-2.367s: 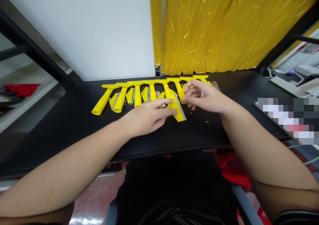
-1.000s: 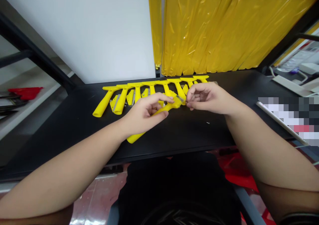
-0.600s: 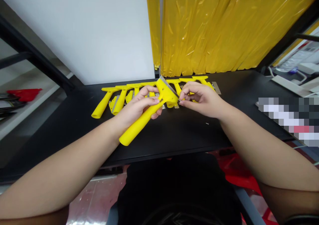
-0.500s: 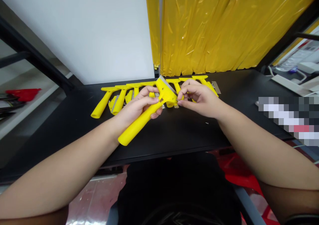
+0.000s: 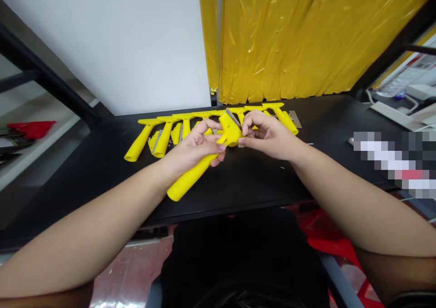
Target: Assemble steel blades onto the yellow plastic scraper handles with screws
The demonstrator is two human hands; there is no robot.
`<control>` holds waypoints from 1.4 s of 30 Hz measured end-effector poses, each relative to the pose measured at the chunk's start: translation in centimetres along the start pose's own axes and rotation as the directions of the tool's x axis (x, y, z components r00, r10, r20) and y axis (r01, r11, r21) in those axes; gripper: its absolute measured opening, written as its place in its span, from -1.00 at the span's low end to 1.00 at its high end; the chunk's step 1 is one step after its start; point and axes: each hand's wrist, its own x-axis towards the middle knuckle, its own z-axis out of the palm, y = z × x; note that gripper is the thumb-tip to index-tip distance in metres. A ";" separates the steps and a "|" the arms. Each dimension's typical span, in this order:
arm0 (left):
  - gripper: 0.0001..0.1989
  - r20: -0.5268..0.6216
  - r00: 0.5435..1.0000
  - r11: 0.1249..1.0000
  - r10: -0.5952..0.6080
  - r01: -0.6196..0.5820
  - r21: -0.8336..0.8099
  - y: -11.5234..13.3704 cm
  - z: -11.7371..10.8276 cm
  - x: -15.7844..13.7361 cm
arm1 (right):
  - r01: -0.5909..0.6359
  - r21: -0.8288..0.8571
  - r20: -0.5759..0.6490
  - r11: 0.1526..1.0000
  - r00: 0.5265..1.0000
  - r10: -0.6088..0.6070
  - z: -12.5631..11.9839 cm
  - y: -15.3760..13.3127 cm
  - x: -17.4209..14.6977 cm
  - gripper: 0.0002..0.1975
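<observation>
A yellow scraper (image 5: pixel 194 176) with a metal blade along its head is held tilted above the black table, its hollow handle end toward me. My left hand (image 5: pixel 204 146) grips it at the neck, thumb on top and fingers underneath. My right hand (image 5: pixel 264 133) is at the right edge of the scraper's head, thumb and forefinger pinched together there. Whatever small piece sits in that pinch is too small to make out. Behind both hands, several more yellow scrapers (image 5: pixel 138 142) lie in a row, with small yellow and metal parts among them.
The black table (image 5: pixel 102 181) spans the view. At its back stand a white panel (image 5: pixel 136 40) and a yellow plastic sheet (image 5: pixel 289 40). A metal strip (image 5: pixel 295 119) lies at the row's right end. A small bit (image 5: pixel 282 168) lies nearer me. Red items (image 5: pixel 32 128) sit on the left shelf.
The scraper has tipped and shifted slightly right, its head now more foreshortened. My left hand has moved right with it. My right hand stays at the edge of the head.
</observation>
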 end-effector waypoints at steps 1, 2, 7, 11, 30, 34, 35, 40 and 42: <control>-0.56 0.005 1.000 1.000 0.011 -0.011 0.007 0.1 0.1 -0.1 | -0.030 0.050 0.005 0.998 1.000 0.030 0.0 0.0 0.0 -0.62; -0.57 0.005 1.000 1.000 0.020 -0.020 0.011 0.2 0.3 -0.1 | -0.062 0.107 0.014 0.992 0.998 0.060 0.0 0.0 0.0 -0.57; -0.63 0.002 1.000 0.999 0.032 -0.032 0.013 0.5 0.7 -0.4 | -0.187 0.324 0.109 0.927 0.981 0.160 0.1 0.1 0.1 -0.48; -0.63 0.030 0.998 0.998 0.057 -0.057 0.001 0.3 0.5 -0.3 | -0.248 0.382 0.180 0.890 0.965 0.192 0.3 0.0 0.1 -0.54; -0.52 -0.092 0.990 0.994 0.103 -0.107 -0.038 0.1 1.0 0.4 | -0.324 0.631 0.151 0.705 0.942 0.299 2.1 -0.5 0.4 -0.48; -0.55 -0.138 0.988 0.993 0.068 -0.081 -0.090 0.0 0.6 0.3 | -0.167 0.317 -0.047 0.934 0.980 0.192 -0.6 -0.4 -0.2 -0.50; -0.54 -0.156 0.986 0.991 0.061 -0.078 -0.104 0.0 0.5 0.2 | -0.112 0.174 -0.133 0.978 0.982 0.136 -1.8 -0.3 -0.6 -0.53; -0.52 -0.220 0.975 0.985 0.015 -0.052 -0.164 0.3 -0.1 0.2 | -0.249 -0.339 -0.268 0.907 0.950 0.161 -7.8 0.3 -4.1 -0.74; -0.53 -0.237 0.972 0.982 -0.007 -0.039 -0.187 0.5 0.0 0.1 | -0.275 -0.515 -0.170 0.812 0.961 0.218 -9.0 0.8 -5.6 -0.75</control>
